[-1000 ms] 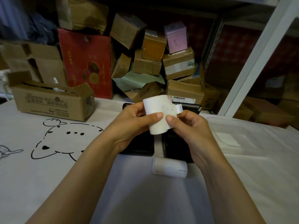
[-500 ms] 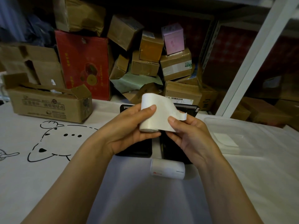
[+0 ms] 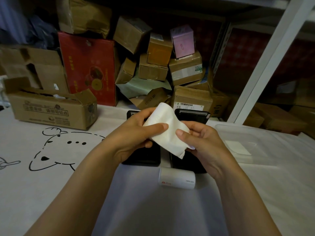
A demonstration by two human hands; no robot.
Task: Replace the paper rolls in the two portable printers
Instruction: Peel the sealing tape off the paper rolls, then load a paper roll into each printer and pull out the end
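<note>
The bench (image 3: pixel 51 193), covered w/ a white cloth bearing a cartoon drawing, is backed by stacked cardboard boxes (image 3: pixel 153 70); a clear plastic lid (image 3: pixel 247 138) lies at the right. Two black portable printers are set side by side mid-bench: left printer (image 3: pixel 144 159) and right printer (image 3: pixel 192 114), both largely hidden under the hands. A spare paper roll (image 3: pixel 177 178) lies just in front of them, long axis left-right.

The paper roll (image 3: pixel 162 120) being worked is held above the gap betw. the printers, axis tilted, far end up and away. It is grasped by the left hand (image 3: pixel 134 133), thumb across its front. Its loose paper tail (image 3: pixel 177 147) is pinched by the right hand (image 3: pixel 202 138), thumb on top, and hangs down-right toward the right printer. Both wrists are angled inward. Judged: the leading edge is being freed, and the right printer lies nearer for loading.
</note>
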